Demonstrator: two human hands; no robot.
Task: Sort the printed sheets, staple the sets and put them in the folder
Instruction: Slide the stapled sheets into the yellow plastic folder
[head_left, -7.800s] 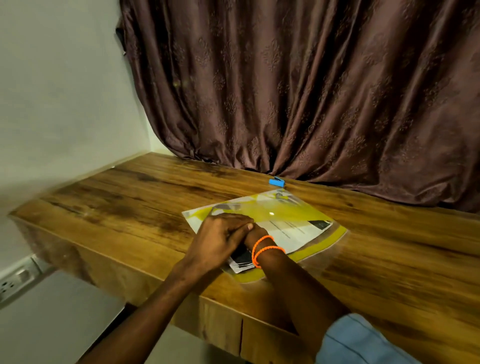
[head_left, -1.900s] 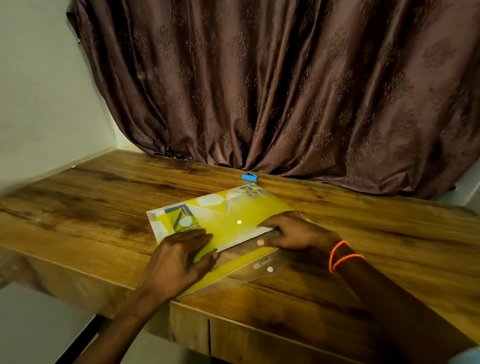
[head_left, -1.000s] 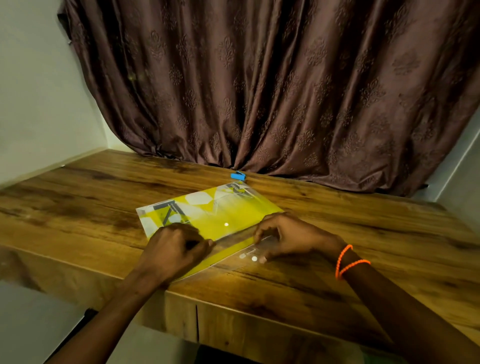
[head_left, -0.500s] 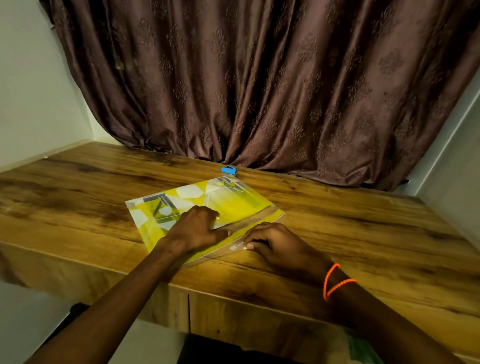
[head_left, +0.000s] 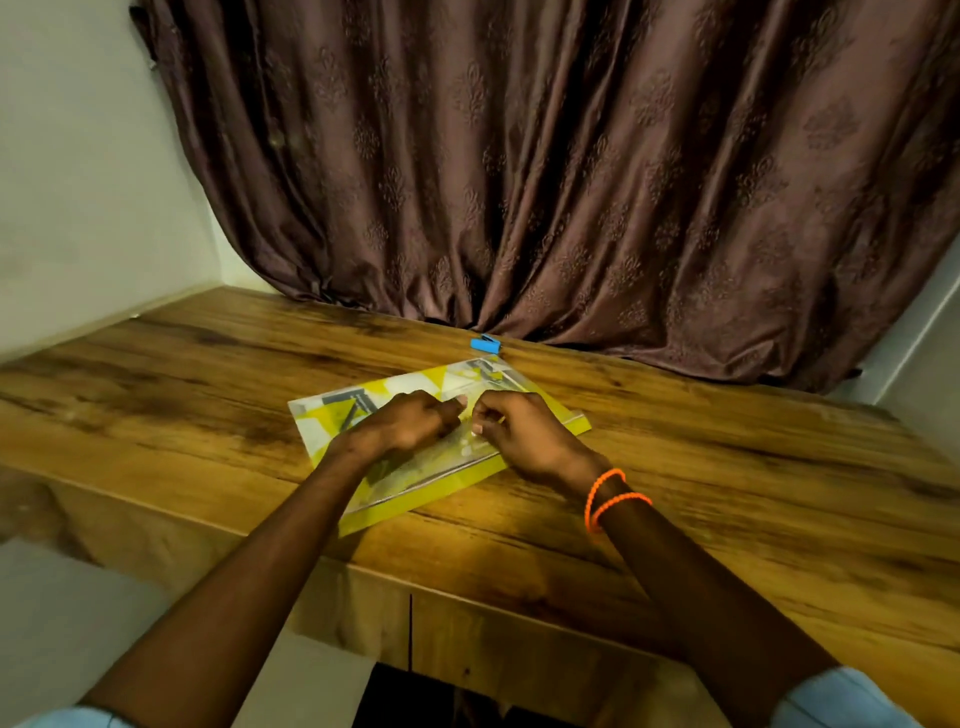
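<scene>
The folder (head_left: 332, 431), a clear plastic sleeve with yellow-and-white printed sheets (head_left: 457, 382) showing through it, lay flat on the wooden worktop (head_left: 727, 467), close to its near edge and turned at a slant to it. Both hands rested on top of the folder, near its middle. The left hand (head_left: 402, 423) lay on the folder's left half with its fingers curled under and the thumb pointing right. The right hand (head_left: 522, 428) lay on the right half, its fingers bent and their tips pressed at the clear flap; whether they pinched the plastic or only pressed on it could not be told. The two hands nearly met, thumb to fingertips. Orange bands (head_left: 610, 499) circled the right wrist. A small blue stapler (head_left: 484, 343) sat beyond the folder's far corner, just in front of the brown curtain (head_left: 571, 182).
</scene>
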